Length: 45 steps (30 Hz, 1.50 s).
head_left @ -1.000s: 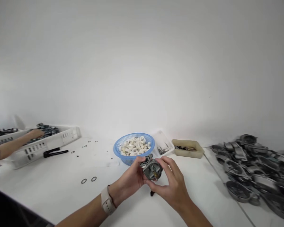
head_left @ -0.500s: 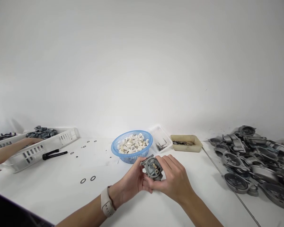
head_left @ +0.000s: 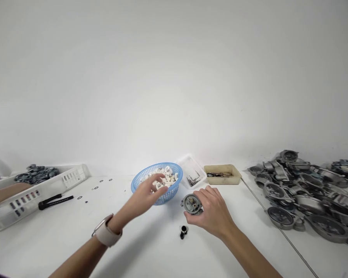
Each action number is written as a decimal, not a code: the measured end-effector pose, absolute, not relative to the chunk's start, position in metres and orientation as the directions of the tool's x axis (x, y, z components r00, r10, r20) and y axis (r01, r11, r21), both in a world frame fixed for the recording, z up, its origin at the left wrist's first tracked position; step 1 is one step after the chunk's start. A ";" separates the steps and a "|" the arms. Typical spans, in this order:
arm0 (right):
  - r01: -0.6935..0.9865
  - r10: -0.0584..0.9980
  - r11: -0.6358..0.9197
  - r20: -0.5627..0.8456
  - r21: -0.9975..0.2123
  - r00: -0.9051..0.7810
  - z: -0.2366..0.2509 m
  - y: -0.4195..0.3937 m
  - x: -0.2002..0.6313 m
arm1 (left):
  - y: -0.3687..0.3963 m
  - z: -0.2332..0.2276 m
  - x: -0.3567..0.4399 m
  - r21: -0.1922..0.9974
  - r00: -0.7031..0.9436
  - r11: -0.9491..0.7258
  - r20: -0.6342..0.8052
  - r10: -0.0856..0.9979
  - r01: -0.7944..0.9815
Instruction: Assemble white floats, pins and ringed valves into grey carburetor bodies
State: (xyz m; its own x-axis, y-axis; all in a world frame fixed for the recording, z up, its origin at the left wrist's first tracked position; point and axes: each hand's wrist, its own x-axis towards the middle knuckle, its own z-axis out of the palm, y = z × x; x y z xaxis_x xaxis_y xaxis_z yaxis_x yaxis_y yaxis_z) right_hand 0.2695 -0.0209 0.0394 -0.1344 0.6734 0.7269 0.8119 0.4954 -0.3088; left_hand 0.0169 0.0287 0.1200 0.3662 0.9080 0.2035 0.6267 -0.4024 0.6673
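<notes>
Left hand [head_left: 146, 195]: fingers apart, reaching over basket [head_left: 139, 183] of white parts [head_left: 165, 175]; pinch just one.
Right hand [head_left: 210, 210]: fingers clamped on casting [head_left: 191, 203]; keep its open face up.

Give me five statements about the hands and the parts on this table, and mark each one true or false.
1. The right hand holds a grey metal part. True.
2. The left hand also grips that part. False: it reaches over the blue basket of white pieces.
3. The left wrist wears a pale watch. True.
4. The pile of metal castings lies to the left of the basket. False: it lies far to the right.
5. A small black piece lies on the table below the held part. True.
</notes>
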 end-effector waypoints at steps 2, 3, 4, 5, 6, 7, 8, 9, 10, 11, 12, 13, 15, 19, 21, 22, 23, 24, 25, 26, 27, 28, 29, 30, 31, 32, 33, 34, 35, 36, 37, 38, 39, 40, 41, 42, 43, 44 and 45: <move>0.814 0.757 0.463 0.635 -0.351 -0.157 0.039 -0.020 0.270 | 0.055 0.128 -0.005 0.515 0.343 -0.433 0.264 0.901 0.740; 0.811 0.784 0.457 0.595 -0.366 -0.173 0.038 -0.020 0.270 | 0.070 0.130 -0.014 0.444 0.350 -0.435 0.264 0.899 0.783; 0.805 0.802 0.459 0.565 -0.375 -0.194 0.037 -0.020 0.271 | 0.084 0.129 -0.021 0.377 0.372 -0.439 0.241 0.897 0.815; 0.799 0.812 0.466 0.543 -0.380 -0.215 0.036 -0.020 0.271 | 0.097 0.128 -0.027 0.313 0.397 -0.446 0.209 0.893 0.838; 0.792 0.817 0.475 0.526 -0.383 -0.235 0.035 -0.019 0.271 | 0.109 0.126 -0.031 0.255 0.423 -0.455 0.170 0.890 0.853; 0.786 0.824 0.481 0.507 -0.388 -0.253 0.034 -0.019 0.271 | 0.121 0.123 -0.034 0.202 0.443 -0.461 0.129 0.887 0.864; 0.781 0.830 0.485 0.488 -0.395 -0.268 0.033 -0.019 0.271 | 0.131 0.120 -0.036 0.155 0.456 -0.465 0.092 0.885 0.872; 0.775 0.837 0.486 0.471 -0.403 -0.280 0.032 -0.019 0.271 | 0.140 0.118 -0.037 0.112 0.461 -0.464 0.057 0.886 0.879; 0.770 0.843 0.486 0.454 -0.414 -0.288 0.032 -0.019 0.272 | 0.148 0.116 -0.038 0.073 0.459 -0.460 0.027 0.888 0.885; 0.765 0.850 0.483 0.439 -0.425 -0.292 0.032 -0.019 0.273 | 0.155 0.114 -0.038 0.039 0.453 -0.453 0.001 0.891 0.891; 0.761 0.857 0.479 0.424 -0.439 -0.294 0.032 -0.019 0.274 | 0.161 0.113 -0.038 0.009 0.445 -0.445 -0.022 0.895 0.895; 0.756 0.864 0.472 0.409 -0.453 -0.294 0.032 -0.019 0.275 | 0.166 0.111 -0.038 -0.017 0.436 -0.437 -0.042 0.899 0.900; 0.749 0.880 0.453 0.378 -0.483 -0.288 0.033 -0.020 0.277 | 0.174 0.109 -0.037 -0.052 0.417 -0.421 -0.070 0.906 0.905; 0.745 0.909 0.409 0.309 -0.528 -0.280 0.036 -0.021 0.283 | 0.179 0.106 -0.036 -0.042 0.408 -0.411 -0.067 0.911 0.911; 0.740 0.914 0.403 0.280 -0.539 -0.293 0.037 -0.021 0.286 | 0.176 0.109 -0.035 -0.003 0.419 -0.419 -0.039 0.907 0.908; 0.737 0.915 0.403 0.269 -0.543 -0.302 0.037 -0.021 0.287 | 0.174 0.112 -0.034 0.023 0.428 -0.427 -0.021 0.904 0.904; 0.734 0.915 0.403 0.258 -0.547 -0.309 0.037 -0.021 0.289 | 0.171 0.116 -0.033 0.052 0.439 -0.438 -0.001 0.899 0.897; 0.732 0.916 0.402 0.250 -0.551 -0.315 0.037 -0.020 0.289 | 0.166 0.121 -0.031 0.084 0.452 -0.452 0.021 0.892 0.888; 0.730 0.917 0.399 0.242 -0.555 -0.317 0.037 -0.020 0.290 | 0.160 0.126 -0.029 0.118 0.468 -0.469 0.042 0.883 0.875; 0.729 0.919 0.395 0.236 -0.560 -0.317 0.036 -0.020 0.291 | 0.152 0.131 -0.025 0.155 0.487 -0.491 0.061 0.871 0.857; 0.727 0.921 0.391 0.232 -0.564 -0.315 0.035 -0.020 0.291 | 0.143 0.135 -0.020 0.195 0.511 -0.516 0.078 0.856 0.834; 0.725 0.922 0.387 0.228 -0.569 -0.313 0.035 -0.020 0.291 | 0.132 0.138 -0.013 0.238 0.540 -0.544 0.090 0.837 0.804; 0.723 0.923 0.384 0.225 -0.573 -0.312 0.034 -0.021 0.291 | 0.120 0.139 -0.005 0.284 0.573 -0.575 0.097 0.814 0.768; 0.722 0.924 0.382 0.223 -0.577 -0.311 0.034 -0.022 0.290 | 0.108 0.139 0.004 0.332 0.609 -0.603 0.099 0.787 0.725; 0.719 0.924 0.382 0.223 -0.581 -0.311 0.034 -0.022 0.290 | 0.094 0.138 0.014 0.379 0.647 -0.629 0.096 0.756 0.679; 0.715 0.922 0.386 0.228 -0.583 -0.313 0.035 -0.023 0.289 | 0.082 0.135 0.023 0.418 0.682 -0.651 0.097 0.725 0.634; 0.712 0.919 0.393 0.235 -0.581 -0.315 0.036 -0.024 0.288 | 0.069 0.131 0.033 0.447 0.708 -0.668 0.103 0.699 0.595; 0.713 0.917 0.399 0.245 -0.577 -0.315 0.037 -0.024 0.288 | 0.059 0.126 0.041 0.465 0.725 -0.682 0.116 0.679 0.564; 0.715 0.915 0.404 0.255 -0.570 -0.312 0.038 -0.025 0.287 | 0.050 0.121 0.048 0.472 0.737 -0.695 0.130 0.663 0.542; 0.720 0.913 0.407 0.264 -0.562 -0.310 0.040 -0.025 0.287 | 0.043 0.116 0.054 0.470 0.745 -0.709 0.147 0.651 0.526; 0.727 0.913 0.407 0.269 -0.552 -0.307 0.041 -0.025 0.287 | 0.038 0.112 0.058 0.461 0.747 -0.722 0.169 0.643 0.517; 0.736 0.915 0.402 0.269 -0.545 -0.300 0.043 -0.025 0.288 | 0.035 0.107 0.061 0.447 0.745 -0.733 0.194 0.638 0.512; 0.743 0.919 0.392 0.268 -0.543 -0.289 0.044 -0.025 0.288 | 0.034 0.104 0.063 0.433 0.739 -0.743 0.221 0.636 0.509; 0.744 0.922 0.384 0.268 -0.547 -0.278 0.044 -0.025 0.289 | 0.033 0.100 0.065 0.422 0.731 -0.751 0.249 0.635 0.508; 0.737 0.924 0.378 0.274 -0.559 -0.267 0.044 -0.024 0.290 | 0.033 0.097 0.066 0.416 0.722 -0.755 0.274 0.635 0.506; 0.721 0.923 0.379 0.289 -0.580 -0.254 0.044 -0.023 0.291 | 0.033 0.094 0.066 0.416 0.712 -0.757 0.297 0.636 0.504; 0.693 0.918 0.390 0.317 -0.606 -0.239 0.043 -0.022 0.291 | 0.034 0.091 0.067 0.421 0.698 -0.755 0.319 0.642 0.502; 0.658 0.904 0.416 0.364 -0.628 -0.225 0.042 -0.020 0.291 | 0.034 0.088 0.068 0.432 0.678 -0.749 0.341 0.651 0.503; 0.624 0.877 0.460 0.433 -0.632 -0.208 0.041 -0.018 0.291 | 0.034 0.085 0.069 0.444 0.652 -0.740 0.364 0.665 0.505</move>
State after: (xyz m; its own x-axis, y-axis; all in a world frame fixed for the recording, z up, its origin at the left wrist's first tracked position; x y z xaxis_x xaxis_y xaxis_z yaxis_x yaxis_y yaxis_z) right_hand 0.2913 -0.0183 0.0412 -0.2077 0.8770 0.4332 0.6236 0.4599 -0.6322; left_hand 0.0687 0.0341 0.0848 0.6523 0.6646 0.3644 0.5055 -0.7397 0.4442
